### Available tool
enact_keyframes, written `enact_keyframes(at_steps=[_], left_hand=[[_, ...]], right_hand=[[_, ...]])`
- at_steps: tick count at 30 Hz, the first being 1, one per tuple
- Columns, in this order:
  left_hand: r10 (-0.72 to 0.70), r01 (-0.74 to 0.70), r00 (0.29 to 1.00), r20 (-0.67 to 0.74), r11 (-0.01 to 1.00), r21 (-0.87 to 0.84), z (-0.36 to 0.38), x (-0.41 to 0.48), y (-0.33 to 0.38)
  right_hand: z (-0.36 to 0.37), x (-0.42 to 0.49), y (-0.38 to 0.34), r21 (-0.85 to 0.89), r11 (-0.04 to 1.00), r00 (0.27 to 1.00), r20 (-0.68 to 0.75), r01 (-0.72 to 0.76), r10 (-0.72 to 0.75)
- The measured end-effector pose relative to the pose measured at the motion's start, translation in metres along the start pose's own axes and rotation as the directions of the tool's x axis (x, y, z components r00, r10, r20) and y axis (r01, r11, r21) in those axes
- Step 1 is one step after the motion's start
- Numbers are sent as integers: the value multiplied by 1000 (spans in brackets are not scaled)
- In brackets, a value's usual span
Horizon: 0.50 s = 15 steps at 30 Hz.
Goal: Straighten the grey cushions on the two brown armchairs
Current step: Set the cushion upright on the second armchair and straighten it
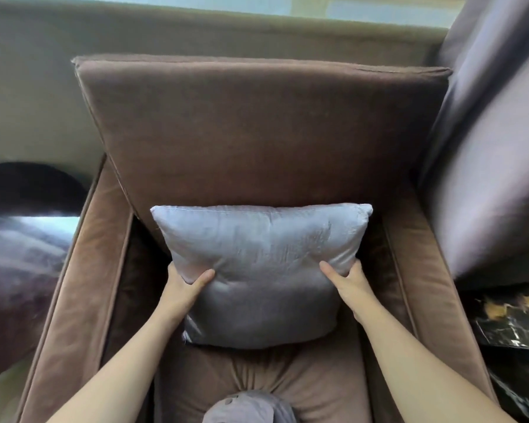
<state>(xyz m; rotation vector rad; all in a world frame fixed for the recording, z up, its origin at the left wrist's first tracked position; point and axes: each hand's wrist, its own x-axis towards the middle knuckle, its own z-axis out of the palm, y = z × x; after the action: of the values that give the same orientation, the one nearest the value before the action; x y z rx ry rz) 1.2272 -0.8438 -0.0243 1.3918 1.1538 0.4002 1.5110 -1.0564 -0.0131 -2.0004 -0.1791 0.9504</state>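
A grey cushion [261,270] stands upright on the seat of a brown armchair [251,138], leaning against its backrest, roughly centred. My left hand [185,283] grips the cushion's left edge, thumb on the front, fingers behind. On the right edge my right hand [347,280] holds it the same way. Only this one armchair is in view.
The brown armrests [86,270] flank the seat on both sides. A dark purple-grey upholstered piece [486,148] stands close on the right, with a black marbled surface [513,319] below it. A dark glossy object [19,270] lies at the left. A grey fabric bit [248,407] shows at the bottom edge.
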Motion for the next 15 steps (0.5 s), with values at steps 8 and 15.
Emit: enact_keyframes(at_steps=[8, 15], left_hand=[[349, -209, 891, -289, 883, 420, -39, 17, 62], [293, -588, 806, 514, 292, 754, 16, 52, 156]], right_hand=[[-1, -22, -73, -516, 790, 822, -254, 332, -511], [67, -12, -160, -690, 55, 650, 648, 722, -396]])
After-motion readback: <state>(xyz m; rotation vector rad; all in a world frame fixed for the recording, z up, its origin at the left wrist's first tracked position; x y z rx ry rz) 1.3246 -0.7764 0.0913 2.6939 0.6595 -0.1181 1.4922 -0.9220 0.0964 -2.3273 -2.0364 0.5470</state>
